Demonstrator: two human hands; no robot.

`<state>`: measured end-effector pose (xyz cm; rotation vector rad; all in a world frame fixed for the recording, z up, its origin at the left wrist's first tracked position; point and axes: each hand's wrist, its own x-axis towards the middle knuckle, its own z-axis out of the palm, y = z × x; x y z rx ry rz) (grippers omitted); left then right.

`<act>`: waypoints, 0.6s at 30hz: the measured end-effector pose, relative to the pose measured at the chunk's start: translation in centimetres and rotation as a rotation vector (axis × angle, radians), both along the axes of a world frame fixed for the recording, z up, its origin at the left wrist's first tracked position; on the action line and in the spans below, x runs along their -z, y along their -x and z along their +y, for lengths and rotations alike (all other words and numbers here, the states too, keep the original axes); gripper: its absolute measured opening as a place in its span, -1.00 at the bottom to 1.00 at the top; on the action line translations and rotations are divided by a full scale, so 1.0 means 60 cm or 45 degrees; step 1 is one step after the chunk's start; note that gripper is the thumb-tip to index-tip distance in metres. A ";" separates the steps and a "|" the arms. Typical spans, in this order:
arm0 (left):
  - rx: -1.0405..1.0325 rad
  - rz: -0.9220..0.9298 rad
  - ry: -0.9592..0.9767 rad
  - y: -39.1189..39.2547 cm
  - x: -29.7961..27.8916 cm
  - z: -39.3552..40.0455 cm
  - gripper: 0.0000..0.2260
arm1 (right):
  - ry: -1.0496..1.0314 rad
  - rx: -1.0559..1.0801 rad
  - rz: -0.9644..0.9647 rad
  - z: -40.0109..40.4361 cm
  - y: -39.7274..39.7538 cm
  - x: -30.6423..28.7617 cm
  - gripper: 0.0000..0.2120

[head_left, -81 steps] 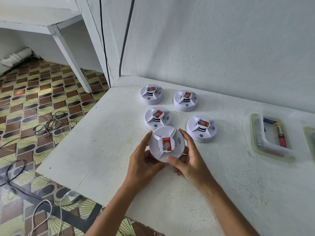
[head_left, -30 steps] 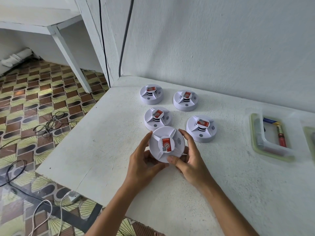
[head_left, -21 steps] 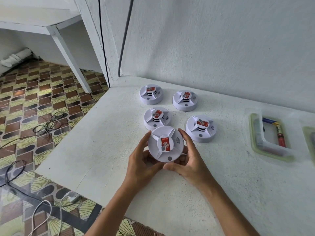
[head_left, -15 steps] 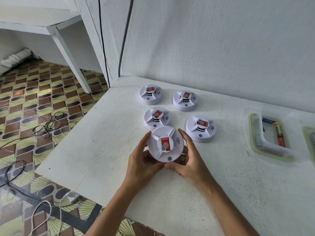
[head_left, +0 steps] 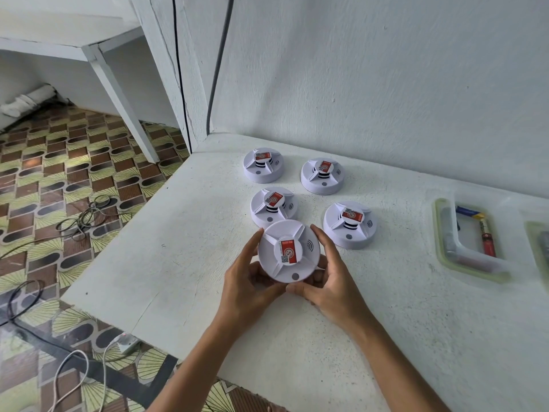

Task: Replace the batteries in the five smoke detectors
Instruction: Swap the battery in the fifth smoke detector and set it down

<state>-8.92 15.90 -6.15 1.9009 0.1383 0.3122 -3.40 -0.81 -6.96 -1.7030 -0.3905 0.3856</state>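
Both hands grip one detector [head_left: 288, 251] by its rim, lifted just off the table [head_left: 184, 248] near its front edge: left hand [head_left: 248, 285] curled round at 8 o'clock, right hand [head_left: 329, 281] at 4. Since a second ago the red label has turned slightly and the unit has shifted a little left, so a twist has likely begun to free the base. No battery is exposed yet. Four detectors [head_left: 349, 224] sit untouched at 12 to 2 o'clock; the tray [head_left: 445, 257] with batteries [head_left: 487, 242] lies at 3.
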 end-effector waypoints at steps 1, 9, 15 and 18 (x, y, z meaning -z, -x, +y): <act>0.000 0.001 -0.002 0.000 0.000 0.000 -0.16 | 0.002 0.002 -0.002 0.000 0.001 -0.001 -0.05; -0.002 0.011 -0.007 0.000 0.002 0.001 -0.16 | 0.008 0.013 -0.010 0.001 0.002 -0.004 -0.05; -0.002 0.003 -0.006 0.000 0.002 0.001 -0.16 | 0.013 0.018 -0.019 0.001 0.002 -0.003 -0.06; -0.006 -0.007 0.010 0.001 0.001 0.000 -0.16 | 0.015 0.018 -0.016 0.001 0.002 -0.003 -0.06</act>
